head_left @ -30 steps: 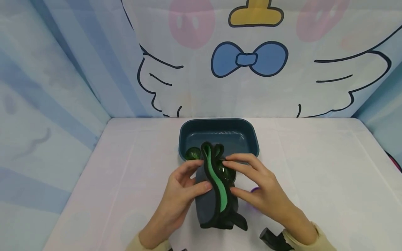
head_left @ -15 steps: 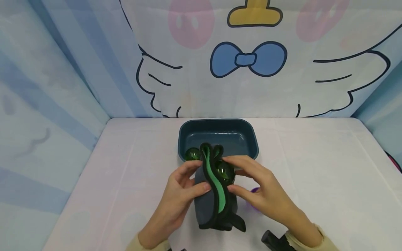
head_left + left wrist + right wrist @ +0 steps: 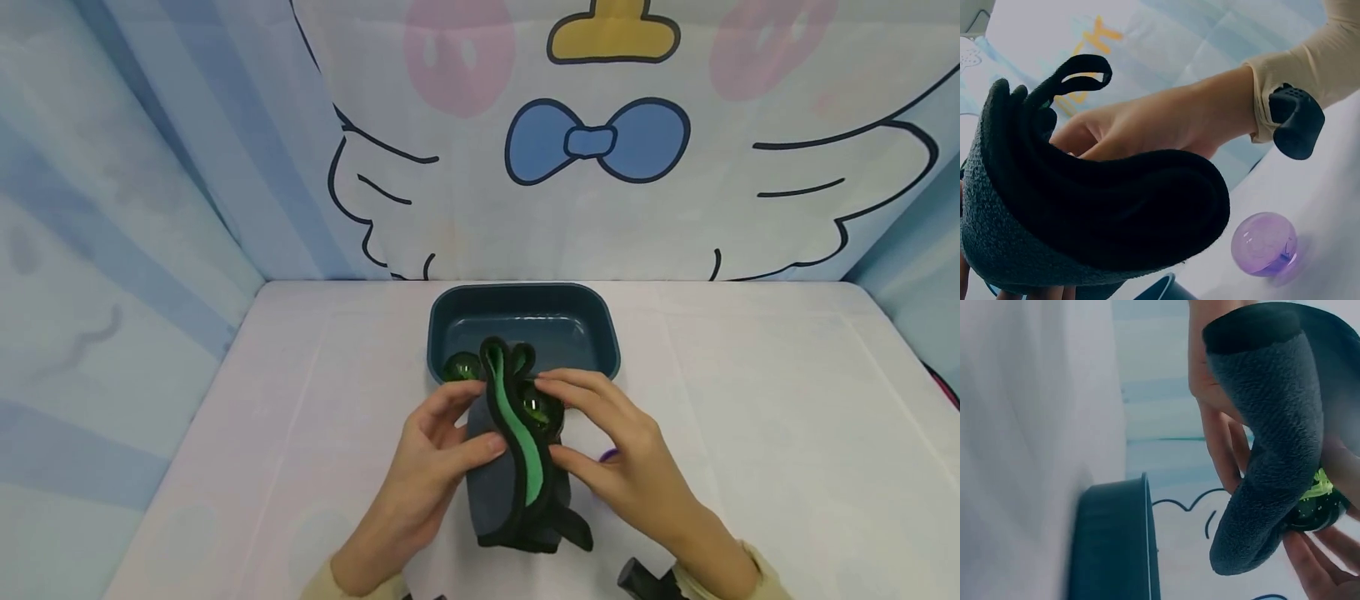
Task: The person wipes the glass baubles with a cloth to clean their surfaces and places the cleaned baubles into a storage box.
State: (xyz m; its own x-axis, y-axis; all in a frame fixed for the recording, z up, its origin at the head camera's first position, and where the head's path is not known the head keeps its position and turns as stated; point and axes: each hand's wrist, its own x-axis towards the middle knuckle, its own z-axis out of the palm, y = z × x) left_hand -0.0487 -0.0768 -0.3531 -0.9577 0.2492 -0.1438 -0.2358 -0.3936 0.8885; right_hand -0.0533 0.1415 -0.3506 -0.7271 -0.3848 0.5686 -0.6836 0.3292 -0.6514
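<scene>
A folded grey cloth (image 3: pixel 491 492) with black edging and a green lining stands between the two grips, its long axis running away from the person. The left hand (image 3: pixel 431 467) pinches its left side. The right hand (image 3: pixel 637 462), on the opposite side, holds a green ball (image 3: pixel 540 408) between fingers and thumb, against the cloth's right face; this hand is the nearer to that ball. Just beyond the left grip, a second green ball (image 3: pixel 461 367) seems to sit inside the blue tray (image 3: pixel 551 337). Below the right grip, a purple ball (image 3: pixel 1264 244) rests on the tabletop (image 3: pixel 750 400). Counted: one cloth, two green balls, one purple ball, one tray.
</scene>
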